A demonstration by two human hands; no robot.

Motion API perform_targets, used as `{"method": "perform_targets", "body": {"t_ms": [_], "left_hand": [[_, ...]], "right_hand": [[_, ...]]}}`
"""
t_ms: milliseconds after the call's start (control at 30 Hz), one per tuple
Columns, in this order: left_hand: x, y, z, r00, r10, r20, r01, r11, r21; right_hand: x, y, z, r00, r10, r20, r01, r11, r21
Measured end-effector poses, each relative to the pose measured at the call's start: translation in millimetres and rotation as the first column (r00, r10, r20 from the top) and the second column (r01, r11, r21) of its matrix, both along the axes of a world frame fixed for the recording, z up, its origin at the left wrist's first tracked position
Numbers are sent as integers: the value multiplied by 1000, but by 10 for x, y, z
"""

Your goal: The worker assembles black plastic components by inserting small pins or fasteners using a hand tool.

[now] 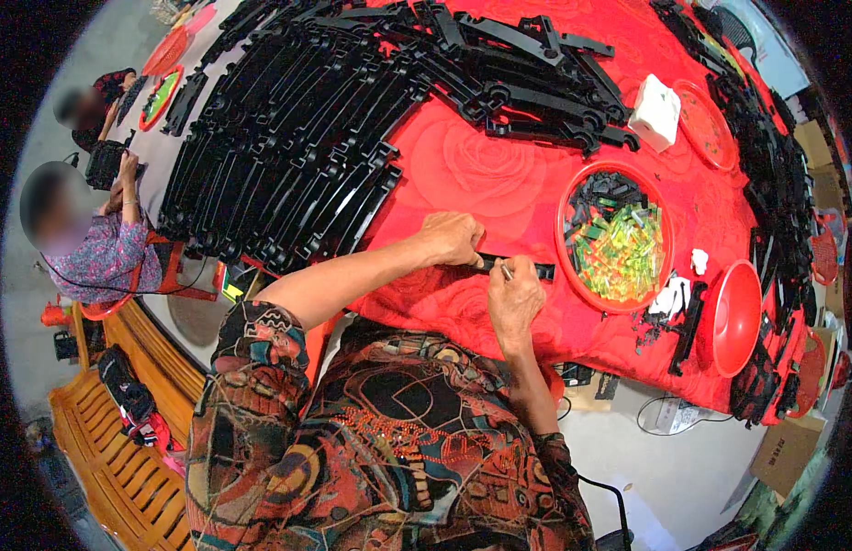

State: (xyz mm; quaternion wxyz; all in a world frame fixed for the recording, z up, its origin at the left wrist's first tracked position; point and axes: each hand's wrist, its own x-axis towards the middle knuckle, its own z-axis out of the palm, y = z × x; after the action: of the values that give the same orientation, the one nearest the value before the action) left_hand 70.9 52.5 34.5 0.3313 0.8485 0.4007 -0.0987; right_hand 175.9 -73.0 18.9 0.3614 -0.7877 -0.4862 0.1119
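A slim black plastic strip (543, 271) lies level over the red cloth, close in front of me. My left hand (454, 239) is closed around its left end, and most of that end is hidden by the fingers. My right hand (518, 298) is closed on a small metal tool (507, 273), whose short shiny tip shows above the fingers beside the strip; the tool's kind is hidden. Right of the hands stands a red plastic bowl (566, 266) holding green, yellow and black small pieces.
Rows of long black plastic parts (288, 156) cover the table's left, with looser ones (536, 87) behind. A white tissue pack (655, 112), a red basket (706, 129), another red bowl (736, 317) and a single black part (688, 329) lie right. Two people sit at far left near a wooden bench (132, 441).
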Motion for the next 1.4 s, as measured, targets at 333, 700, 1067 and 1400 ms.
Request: {"method": "perform_targets", "body": {"t_ms": [333,700,1067,1400], "left_hand": [[84,55,42,996,-10,-92,15,998,56],[83,-33,-41,999,19,-34,-17,998,52],[57,-31,-38,998,21,53,-23,999,36],[42,-82,-55,989,75,125,-72,997,-31]], "right_hand": [[-19,70,-26,1000,23,-15,-22,999,27],[-51,-17,56,999,14,45,-13,1000,-18],[450,-173,285,959,4,-282,63,972,227],[449,-150,138,638,159,-753,-35,983,178]]}}
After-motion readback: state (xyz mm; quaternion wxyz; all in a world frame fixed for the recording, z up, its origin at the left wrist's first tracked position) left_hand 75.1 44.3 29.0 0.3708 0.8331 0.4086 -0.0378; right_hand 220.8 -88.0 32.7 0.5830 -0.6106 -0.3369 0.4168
